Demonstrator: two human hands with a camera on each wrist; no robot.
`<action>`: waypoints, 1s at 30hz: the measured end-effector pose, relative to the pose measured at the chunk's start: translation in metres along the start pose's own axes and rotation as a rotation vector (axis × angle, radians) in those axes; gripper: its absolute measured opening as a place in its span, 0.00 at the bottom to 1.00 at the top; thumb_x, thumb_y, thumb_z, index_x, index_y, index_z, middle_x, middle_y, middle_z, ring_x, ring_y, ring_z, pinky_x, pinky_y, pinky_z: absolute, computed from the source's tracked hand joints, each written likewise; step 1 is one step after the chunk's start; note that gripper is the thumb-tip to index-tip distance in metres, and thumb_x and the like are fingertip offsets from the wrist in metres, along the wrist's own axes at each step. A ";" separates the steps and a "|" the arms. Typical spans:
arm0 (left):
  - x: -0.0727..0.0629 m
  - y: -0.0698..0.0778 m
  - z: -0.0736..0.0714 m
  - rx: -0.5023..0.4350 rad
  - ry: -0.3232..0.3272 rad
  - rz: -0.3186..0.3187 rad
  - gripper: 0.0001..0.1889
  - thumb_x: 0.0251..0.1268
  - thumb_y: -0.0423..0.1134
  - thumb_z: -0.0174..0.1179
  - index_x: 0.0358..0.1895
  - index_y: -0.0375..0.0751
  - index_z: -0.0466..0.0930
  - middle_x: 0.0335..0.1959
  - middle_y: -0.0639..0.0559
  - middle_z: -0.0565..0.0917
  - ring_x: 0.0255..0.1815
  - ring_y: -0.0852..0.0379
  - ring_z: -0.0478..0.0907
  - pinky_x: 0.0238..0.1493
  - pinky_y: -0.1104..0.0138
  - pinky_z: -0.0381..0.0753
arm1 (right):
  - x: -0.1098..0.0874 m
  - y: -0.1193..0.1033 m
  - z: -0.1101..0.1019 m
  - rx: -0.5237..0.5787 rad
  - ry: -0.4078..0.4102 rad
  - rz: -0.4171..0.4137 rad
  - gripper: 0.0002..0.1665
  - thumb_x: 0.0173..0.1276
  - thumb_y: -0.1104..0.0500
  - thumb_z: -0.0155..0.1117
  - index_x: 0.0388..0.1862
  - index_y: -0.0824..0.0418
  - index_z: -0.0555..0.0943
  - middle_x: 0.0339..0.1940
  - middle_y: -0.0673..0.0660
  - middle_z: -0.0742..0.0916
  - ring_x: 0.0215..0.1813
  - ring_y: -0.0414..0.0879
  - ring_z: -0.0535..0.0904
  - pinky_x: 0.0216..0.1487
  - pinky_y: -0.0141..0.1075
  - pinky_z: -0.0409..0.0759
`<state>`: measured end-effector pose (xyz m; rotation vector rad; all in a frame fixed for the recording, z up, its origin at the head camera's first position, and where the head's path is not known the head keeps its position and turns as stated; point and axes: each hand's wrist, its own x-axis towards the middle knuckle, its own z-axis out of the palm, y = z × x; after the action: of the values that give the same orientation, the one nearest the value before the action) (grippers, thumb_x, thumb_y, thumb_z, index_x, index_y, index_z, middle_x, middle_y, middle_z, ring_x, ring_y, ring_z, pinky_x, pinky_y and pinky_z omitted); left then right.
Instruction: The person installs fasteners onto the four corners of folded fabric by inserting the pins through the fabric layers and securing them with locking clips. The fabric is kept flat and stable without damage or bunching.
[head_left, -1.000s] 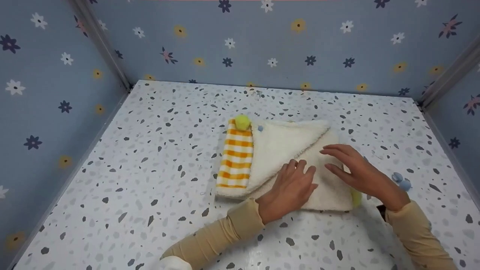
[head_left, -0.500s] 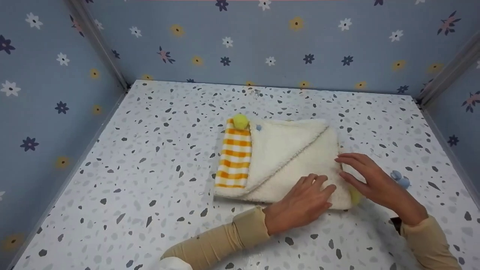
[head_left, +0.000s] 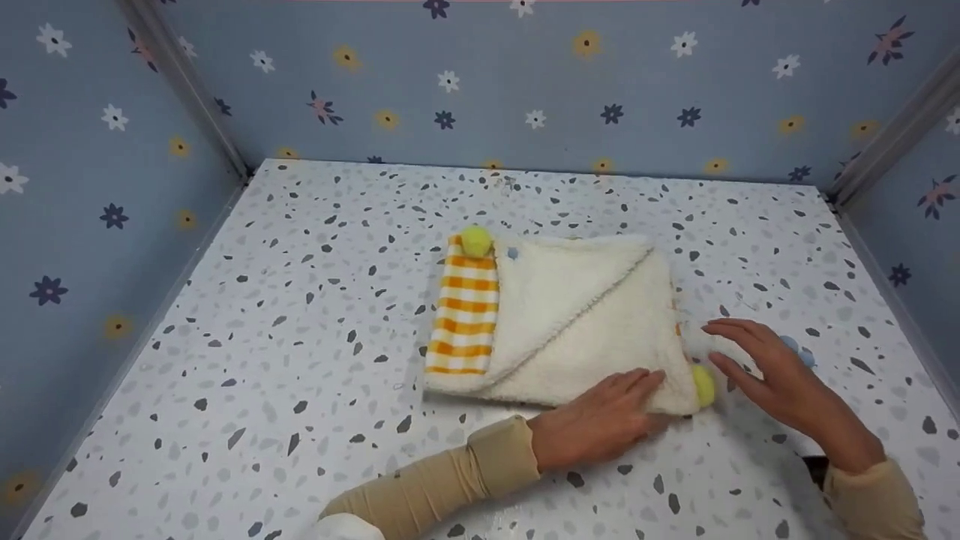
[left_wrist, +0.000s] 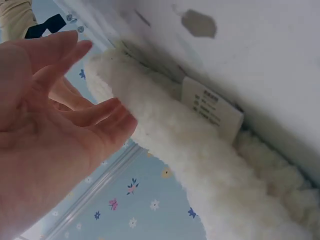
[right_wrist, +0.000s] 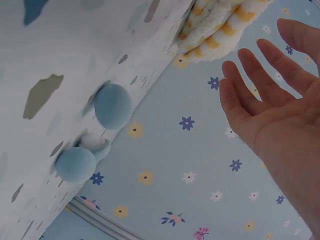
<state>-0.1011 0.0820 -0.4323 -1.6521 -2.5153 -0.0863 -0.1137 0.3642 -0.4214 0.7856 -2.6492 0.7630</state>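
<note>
A folded cream fleece cloth (head_left: 570, 300) lies on the table, with a band of orange-and-white gingham (head_left: 463, 322) along its left side. One yellow pompom (head_left: 476, 241) sits at its far left corner, another yellow pompom (head_left: 702, 385) at its near right corner. My left hand (head_left: 596, 427) rests on the cloth's near edge, fingers fairly straight. In the left wrist view, a white printed label (left_wrist: 212, 107) shows between the fleece layers. My right hand (head_left: 784, 386) is held just off the cloth's right edge, fingers loosely spread, holding nothing.
Light blue balls (right_wrist: 113, 106) with a small white part between them lie on the speckled table (head_left: 300, 315), just beyond my right hand. Flower-patterned blue panels (head_left: 525, 82) wall off the back and both sides.
My left hand has slid right and nearer along the cloth to its near edge, its fingers flattening. My right hand has drawn off the cloth to the right, uncovering the near right pompom.
</note>
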 end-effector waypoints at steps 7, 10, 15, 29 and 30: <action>0.006 -0.001 0.004 0.024 0.106 -0.029 0.14 0.76 0.38 0.56 0.59 0.46 0.81 0.62 0.49 0.76 0.58 0.55 0.75 0.58 0.70 0.76 | -0.012 0.008 -0.003 -0.026 0.017 0.056 0.29 0.64 0.73 0.71 0.65 0.67 0.78 0.61 0.63 0.82 0.66 0.43 0.73 0.63 0.15 0.57; 0.009 -0.003 0.004 -0.003 0.155 -0.066 0.12 0.73 0.34 0.58 0.56 0.44 0.82 0.55 0.52 0.79 0.50 0.57 0.78 0.49 0.74 0.78 | -0.014 0.011 -0.004 -0.043 -0.003 0.089 0.30 0.65 0.71 0.71 0.66 0.67 0.76 0.61 0.64 0.81 0.64 0.54 0.75 0.62 0.15 0.57; 0.012 -0.007 0.003 -0.118 0.290 -0.123 0.11 0.71 0.27 0.58 0.52 0.40 0.83 0.50 0.50 0.84 0.44 0.58 0.81 0.44 0.76 0.79 | -0.015 0.017 -0.007 -0.102 -0.029 0.145 0.31 0.65 0.70 0.72 0.67 0.68 0.75 0.61 0.67 0.81 0.61 0.62 0.76 0.59 0.35 0.70; 0.016 -0.015 0.001 -0.333 0.384 -0.254 0.29 0.65 0.23 0.57 0.70 0.40 0.73 0.59 0.40 0.77 0.53 0.52 0.81 0.47 0.75 0.81 | -0.029 0.031 -0.036 -0.233 -0.022 0.299 0.21 0.66 0.80 0.58 0.58 0.75 0.77 0.48 0.73 0.83 0.41 0.59 0.78 0.39 0.47 0.74; 0.015 -0.014 0.000 -0.352 0.387 -0.260 0.28 0.65 0.23 0.57 0.70 0.39 0.73 0.59 0.40 0.77 0.52 0.52 0.81 0.45 0.75 0.81 | -0.030 0.031 -0.038 -0.231 -0.036 0.320 0.21 0.66 0.80 0.57 0.58 0.76 0.77 0.48 0.73 0.82 0.40 0.58 0.78 0.38 0.46 0.74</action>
<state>-0.1204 0.0903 -0.4303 -1.2358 -2.4824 -0.8317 -0.1031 0.4202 -0.4150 0.3225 -2.8656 0.5017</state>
